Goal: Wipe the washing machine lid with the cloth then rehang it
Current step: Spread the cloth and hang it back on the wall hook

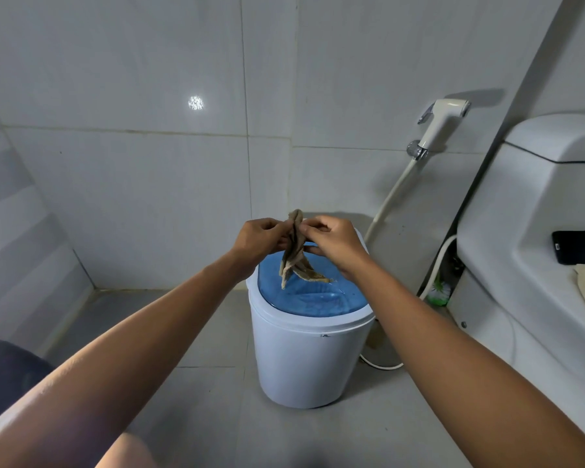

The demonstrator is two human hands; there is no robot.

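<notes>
A small white washing machine (304, 363) stands on the tiled floor with a blue translucent lid (314, 298) on top. Above the lid hangs a crumpled brown cloth (296, 258). Both hands pinch its upper part: my left hand (259, 239) holds it from the left and my right hand (335, 243) from the right. The cloth's lower corners dangle just over the back of the lid; whether they touch it I cannot tell.
A white toilet (534, 251) with a dark phone (578, 251) on it stands at the right. A bidet sprayer (441, 125) with its hose hangs on the tiled wall. A white cable (382, 366) lies on the floor beside the machine. A dark object (7, 376) sits at the left.
</notes>
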